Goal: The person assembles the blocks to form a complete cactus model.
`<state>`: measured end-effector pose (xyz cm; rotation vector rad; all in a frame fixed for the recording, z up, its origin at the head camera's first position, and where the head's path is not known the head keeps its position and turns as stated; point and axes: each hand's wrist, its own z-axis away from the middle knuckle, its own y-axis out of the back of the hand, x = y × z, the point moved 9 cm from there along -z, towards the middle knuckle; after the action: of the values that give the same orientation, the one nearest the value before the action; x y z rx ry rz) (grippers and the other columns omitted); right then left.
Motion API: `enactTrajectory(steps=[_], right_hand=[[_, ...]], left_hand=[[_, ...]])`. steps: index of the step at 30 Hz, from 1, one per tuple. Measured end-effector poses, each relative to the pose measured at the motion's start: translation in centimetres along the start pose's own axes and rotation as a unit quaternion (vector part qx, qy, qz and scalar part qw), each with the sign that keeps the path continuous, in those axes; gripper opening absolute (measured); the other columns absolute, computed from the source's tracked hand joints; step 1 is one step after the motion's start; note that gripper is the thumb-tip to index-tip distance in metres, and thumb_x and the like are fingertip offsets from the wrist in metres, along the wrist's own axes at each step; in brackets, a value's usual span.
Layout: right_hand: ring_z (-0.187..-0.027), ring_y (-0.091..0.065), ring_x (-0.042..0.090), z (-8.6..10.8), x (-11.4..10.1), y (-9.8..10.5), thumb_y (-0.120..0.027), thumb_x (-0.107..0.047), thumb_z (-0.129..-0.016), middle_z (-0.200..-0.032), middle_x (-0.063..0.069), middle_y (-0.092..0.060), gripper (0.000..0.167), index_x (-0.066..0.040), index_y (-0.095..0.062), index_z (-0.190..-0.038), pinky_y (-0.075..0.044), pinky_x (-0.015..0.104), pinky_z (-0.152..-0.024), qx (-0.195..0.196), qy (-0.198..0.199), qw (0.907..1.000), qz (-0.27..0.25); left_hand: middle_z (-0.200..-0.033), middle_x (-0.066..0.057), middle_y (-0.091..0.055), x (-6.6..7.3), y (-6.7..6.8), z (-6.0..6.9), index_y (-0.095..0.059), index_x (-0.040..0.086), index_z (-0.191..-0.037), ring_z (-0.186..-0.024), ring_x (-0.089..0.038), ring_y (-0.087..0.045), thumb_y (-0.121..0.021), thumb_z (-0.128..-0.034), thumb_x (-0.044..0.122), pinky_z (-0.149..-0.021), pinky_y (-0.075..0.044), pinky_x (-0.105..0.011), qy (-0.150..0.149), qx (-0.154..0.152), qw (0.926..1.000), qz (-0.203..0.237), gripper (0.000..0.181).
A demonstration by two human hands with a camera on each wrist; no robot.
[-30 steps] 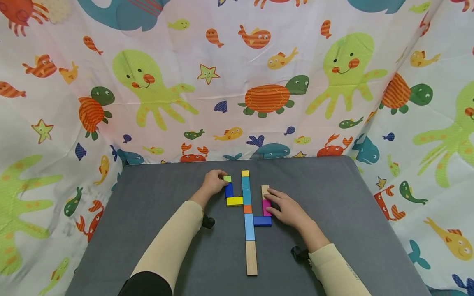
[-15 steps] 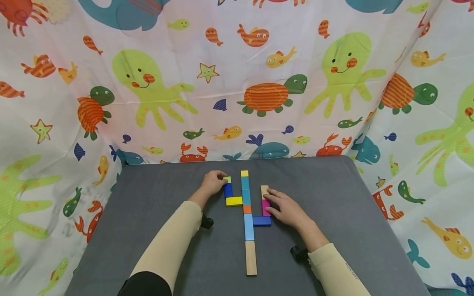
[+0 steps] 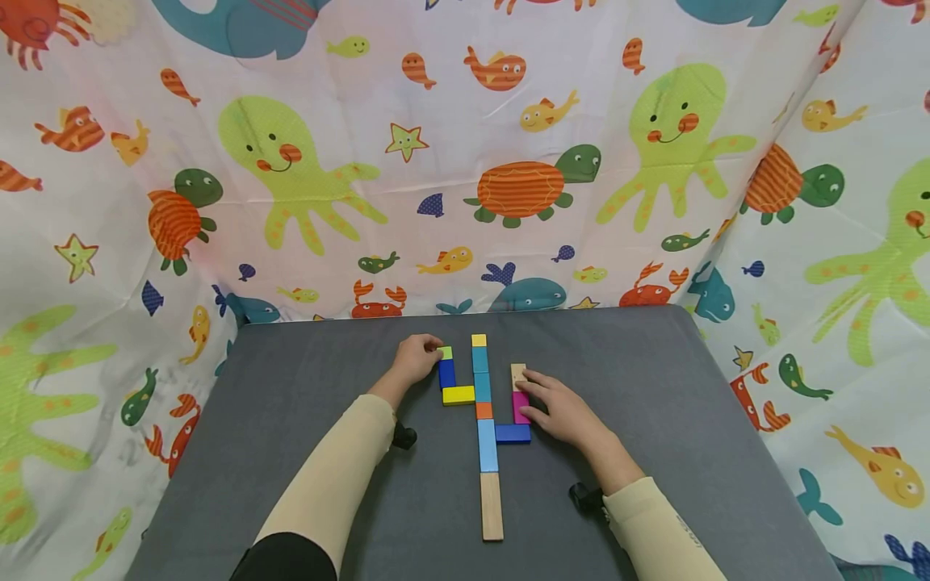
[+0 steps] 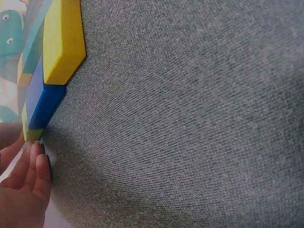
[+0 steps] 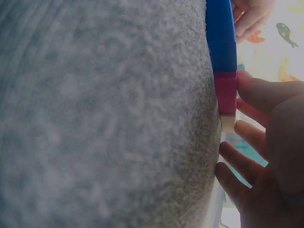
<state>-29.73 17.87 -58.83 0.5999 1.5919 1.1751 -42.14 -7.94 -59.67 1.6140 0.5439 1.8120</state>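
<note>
My left hand is at the upper end of the left branch and pinches a small light green block with its fingertips. Below that block lie a blue block and a yellow block, which meets the central column. My right hand rests along the right branch with fingers spread. Its thumb touches the magenta block, and a finger reaches the plain wooden block, partly covering it. A dark blue block joins this branch to the column.
The column runs from a small yellow block through teal blocks, an orange block and a light blue block to a long wooden block. Grey cloth covers the table. A sea-animal curtain hangs behind.
Both hands keep their places at the ends of the two branches, and the blocks stay put. The head view has shifted very slightly.
</note>
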Motion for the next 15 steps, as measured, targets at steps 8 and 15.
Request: enactTrajectory(steps=[8,15], right_hand=[[-0.146,-0.039,0.035,0.3,0.0,0.4,-0.067,-0.038,-0.097,-0.161,0.01,-0.039,0.058,-0.017,-0.053,-0.148,-0.036,0.056,-0.114,0.007,0.0,0.9995,-0.032],[-0.145,-0.04,0.036,0.6,-0.5,2.7,-0.069,-0.034,-0.096,-0.159,0.01,-0.041,0.059,-0.015,-0.051,-0.149,-0.036,0.057,-0.114,0.031,0.012,0.9973,-0.066]], left_hand=[[-0.107,-0.008,-0.068,-0.6,0.7,0.9,-0.071,0.009,-0.119,-0.095,-0.025,-0.06,-0.064,-0.0988,0.017,-0.089,-0.053,-0.041,-0.021,0.03,0.9993,0.012,0.023],[-0.106,-0.007,-0.069,-2.5,3.3,4.3,-0.071,0.011,-0.114,-0.096,-0.024,-0.061,-0.063,-0.0959,0.016,-0.087,-0.053,-0.041,-0.043,0.065,0.9959,0.045,0.021]])
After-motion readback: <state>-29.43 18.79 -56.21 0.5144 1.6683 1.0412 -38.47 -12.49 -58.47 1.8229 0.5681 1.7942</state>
